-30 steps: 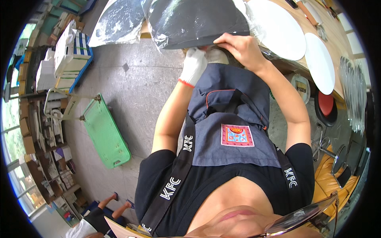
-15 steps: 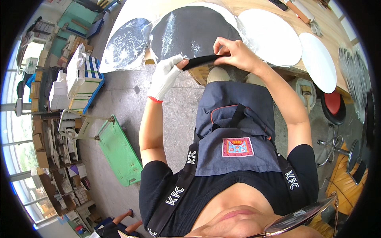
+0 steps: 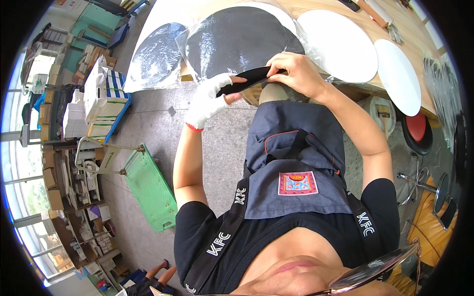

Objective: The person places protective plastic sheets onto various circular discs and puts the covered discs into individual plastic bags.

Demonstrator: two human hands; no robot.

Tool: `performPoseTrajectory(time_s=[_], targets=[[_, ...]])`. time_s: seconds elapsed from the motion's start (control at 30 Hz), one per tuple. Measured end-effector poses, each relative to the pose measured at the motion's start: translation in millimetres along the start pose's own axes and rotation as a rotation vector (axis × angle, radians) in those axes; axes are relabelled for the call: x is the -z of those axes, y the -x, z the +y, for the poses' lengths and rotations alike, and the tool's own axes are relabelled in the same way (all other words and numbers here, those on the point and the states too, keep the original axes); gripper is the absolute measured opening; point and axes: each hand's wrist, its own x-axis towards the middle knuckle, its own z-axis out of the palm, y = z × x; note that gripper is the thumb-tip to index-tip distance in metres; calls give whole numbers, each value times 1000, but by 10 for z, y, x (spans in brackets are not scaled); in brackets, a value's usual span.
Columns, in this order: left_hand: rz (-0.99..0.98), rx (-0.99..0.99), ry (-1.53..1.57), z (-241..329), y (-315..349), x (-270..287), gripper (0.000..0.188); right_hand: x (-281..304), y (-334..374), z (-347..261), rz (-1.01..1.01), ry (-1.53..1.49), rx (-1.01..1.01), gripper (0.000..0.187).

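Observation:
A large black disc (image 3: 237, 39), glossy on its left side, lies at the table's near edge. Along its near side is a narrow curved black strip (image 3: 253, 78); whether it is the disc's own turned-down rim or a separate piece I cannot tell. My left hand (image 3: 210, 96) wears a white glove with a red cuff and bare fingertips. Its thumb and fingers grip the strip's left end. At the right end, my bare right hand (image 3: 296, 74) pinches the strip between thumb and fingers.
To the left lies a dark disc in clear film (image 3: 158, 54); white ovals (image 3: 338, 47) (image 3: 399, 76) are on the right of the wooden table (image 3: 316, 6). Behind me on the left stand a green trolley (image 3: 150, 190) and stacked boxes (image 3: 103, 98). A red-and-black stool (image 3: 415, 129) is at right.
The strip has tilted and now shows a broader black face. My left thumb has shifted below it, with the fingers above. My right fingers have closed down from a raised, bent pose.

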Motion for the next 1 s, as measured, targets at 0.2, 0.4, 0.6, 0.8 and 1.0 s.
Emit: performPoseTrajectory(time_s=[0.2,0.4,0.6,0.8,1.0], targets=[[26,77,-35,-70,-35,-30,31,-7,17,-4,-36,-32,-70,10],[197,13,-161,-96,-112,-156,27,2,18,-10,-24,120,159,10],[69,6,-139,-226,-133,-81,28,-8,53,-5,-140,294,130,8],[-34,16,26,-130,-107,-60,29,-35,6,19,-67,61,-32,11],[-45,-13,53,-234,-159,-53,31,-18,-8,59,-115,-56,-106,11]])
